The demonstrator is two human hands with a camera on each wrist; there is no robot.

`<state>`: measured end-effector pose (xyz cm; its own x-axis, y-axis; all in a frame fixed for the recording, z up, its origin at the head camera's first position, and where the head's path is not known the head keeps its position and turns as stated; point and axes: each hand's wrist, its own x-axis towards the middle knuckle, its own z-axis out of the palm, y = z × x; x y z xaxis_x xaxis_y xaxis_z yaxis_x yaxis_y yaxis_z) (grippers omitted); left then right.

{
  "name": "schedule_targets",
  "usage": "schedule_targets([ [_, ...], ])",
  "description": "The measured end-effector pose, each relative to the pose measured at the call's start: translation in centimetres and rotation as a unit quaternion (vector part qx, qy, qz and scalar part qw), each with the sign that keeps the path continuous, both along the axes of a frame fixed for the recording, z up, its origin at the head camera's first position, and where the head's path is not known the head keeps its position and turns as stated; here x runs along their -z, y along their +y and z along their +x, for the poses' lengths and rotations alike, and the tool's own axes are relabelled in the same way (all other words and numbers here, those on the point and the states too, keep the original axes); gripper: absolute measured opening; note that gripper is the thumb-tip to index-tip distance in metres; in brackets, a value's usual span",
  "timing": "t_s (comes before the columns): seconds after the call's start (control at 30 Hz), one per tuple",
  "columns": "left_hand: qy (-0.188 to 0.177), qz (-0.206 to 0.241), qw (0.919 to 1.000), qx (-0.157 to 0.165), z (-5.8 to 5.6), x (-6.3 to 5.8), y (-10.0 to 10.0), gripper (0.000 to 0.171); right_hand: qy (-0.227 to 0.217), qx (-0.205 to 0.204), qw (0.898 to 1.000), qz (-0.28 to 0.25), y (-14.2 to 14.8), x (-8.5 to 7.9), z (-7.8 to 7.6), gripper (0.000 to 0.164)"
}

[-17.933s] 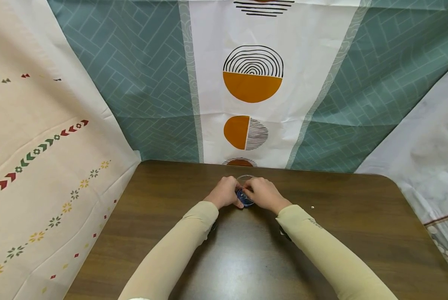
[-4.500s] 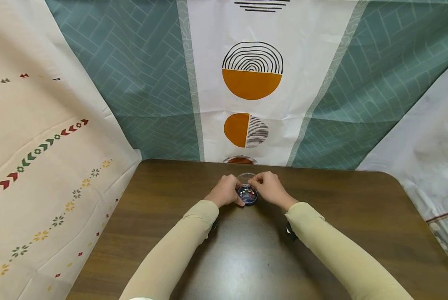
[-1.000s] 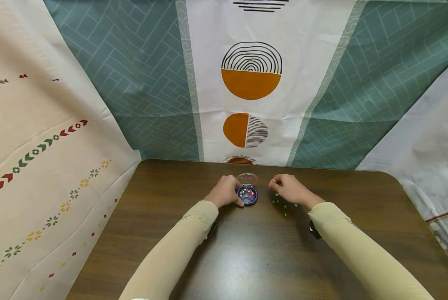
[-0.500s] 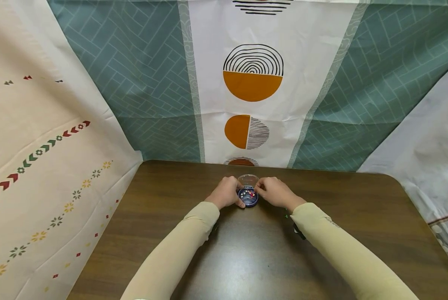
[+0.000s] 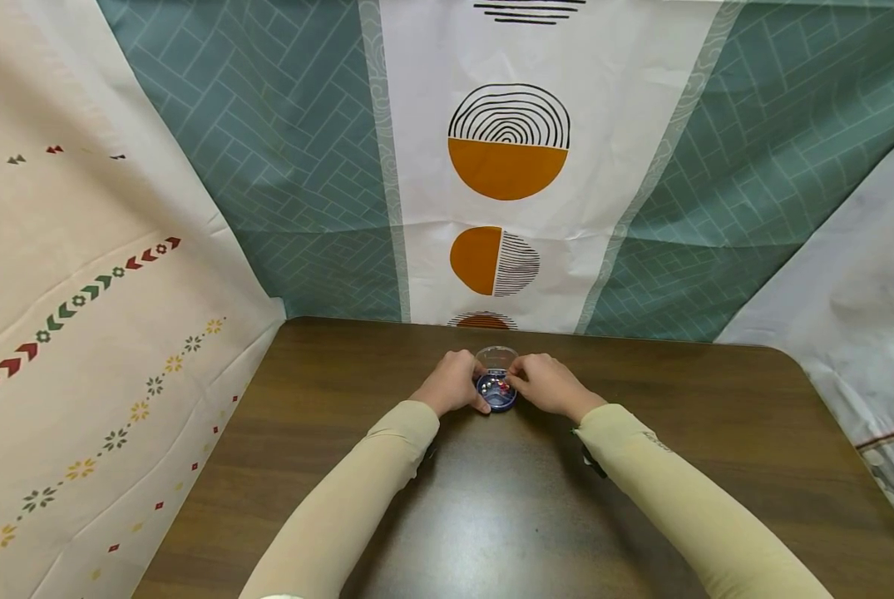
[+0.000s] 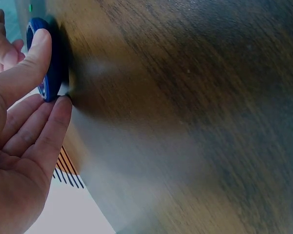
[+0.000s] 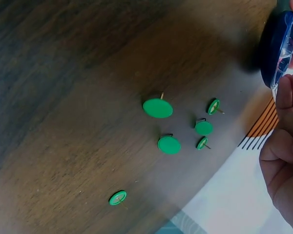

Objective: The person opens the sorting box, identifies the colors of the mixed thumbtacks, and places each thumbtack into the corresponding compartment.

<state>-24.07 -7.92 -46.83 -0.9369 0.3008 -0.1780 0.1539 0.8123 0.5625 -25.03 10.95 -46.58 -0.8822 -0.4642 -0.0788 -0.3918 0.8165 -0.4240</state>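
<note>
A small round blue case (image 5: 498, 401) stands with its clear lid (image 5: 496, 358) raised at the back. Inside lie several tiny pieces, some red and some pale. My left hand (image 5: 455, 383) grips the case from the left, thumb at its front; the left wrist view shows the thumb on the blue rim (image 6: 48, 80). My right hand (image 5: 550, 385) has its fingertips bunched at the right side of the open case; I cannot tell whether they hold a piece. Several green thumbtacks (image 7: 157, 107) lie on the table by the right hand, mostly hidden in the head view.
The brown wooden table (image 5: 461, 532) runs back to a patterned curtain (image 5: 506, 258). Cream cloth with a printed border (image 5: 80, 299) hangs on the left, and white cloth (image 5: 866, 333) on the right.
A second ago the right hand was farther right with a pink piece at its fingertips; it has since moved left to the case. The left hand keeps its grip.
</note>
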Motion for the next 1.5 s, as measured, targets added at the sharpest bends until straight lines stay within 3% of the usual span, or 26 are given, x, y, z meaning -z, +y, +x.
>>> schedule_targets([
  [0.33, -0.002, 0.006, 1.0000, -0.007, 0.1, 0.0, 0.1, 0.060, -0.003, 0.019, 1.000, -0.015, 3.1, -1.0, -0.4, 0.020],
  [0.53, 0.005, 0.010, 0.9999, -0.009, 0.1, 0.1, 0.0, 0.058, 0.005, 0.048, 0.999, 0.000, 6.5, -1.2, -0.7, 0.017],
  [0.7, 0.007, 0.011, 0.9999, -0.008, 0.0, 0.1, 0.1, 0.059, -0.019, 0.045, 0.999, 0.020, 8.2, -1.0, -0.4, 0.014],
  [1.5, 0.000, 0.012, 0.9999, -0.008, 0.0, 0.2, 0.2, 0.060, -0.046, 0.026, 0.998, 0.042, 8.0, 0.1, -0.3, 0.008],
])
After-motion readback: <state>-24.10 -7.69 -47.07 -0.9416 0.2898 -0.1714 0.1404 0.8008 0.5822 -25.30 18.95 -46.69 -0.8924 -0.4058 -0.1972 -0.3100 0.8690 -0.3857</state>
